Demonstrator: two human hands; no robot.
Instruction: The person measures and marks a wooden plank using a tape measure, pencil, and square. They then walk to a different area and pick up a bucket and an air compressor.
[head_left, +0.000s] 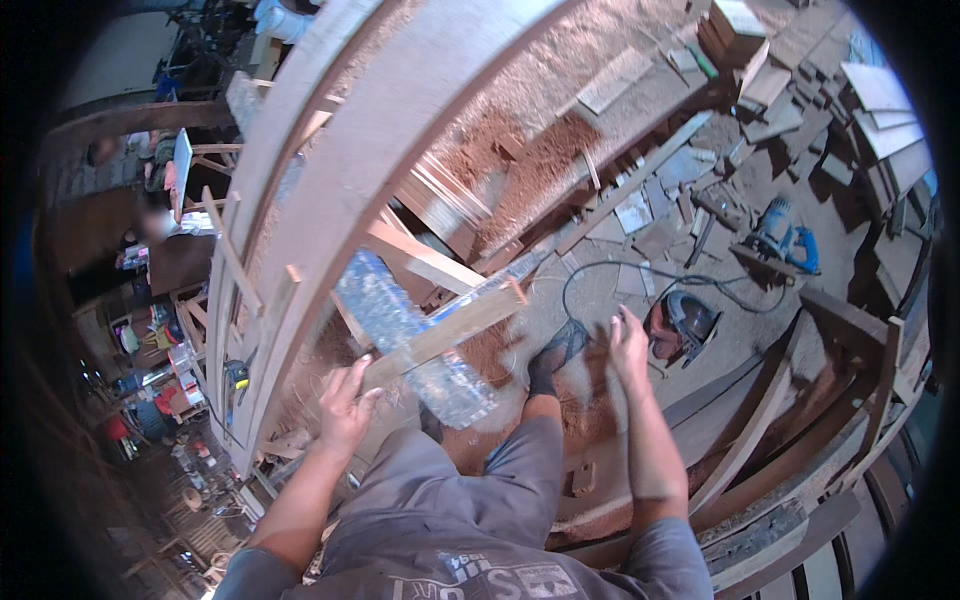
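Observation:
My left hand (348, 400) grips the near end of a short wooden slat (455, 328), which angles up to the right across a board (376, 308) with flaking blue and pale paint. My right hand (629, 345) is raised to the right of the slat with nothing in it, its fingers apart and slightly bent. Beyond it, on the dusty floor, lies a dark, rounded helmet-like object (690, 330). My foot in a dark covering (555, 355) rests between the board and my right hand.
Large curved timbers (410, 120) run along the left. A blue power tool (775, 240) with a looping cable lies at right among offcuts (780, 110) and sawdust (555, 165). Curved wooden frames (760, 420) stand at lower right. A blurred figure (155, 222) is in the cluttered left background.

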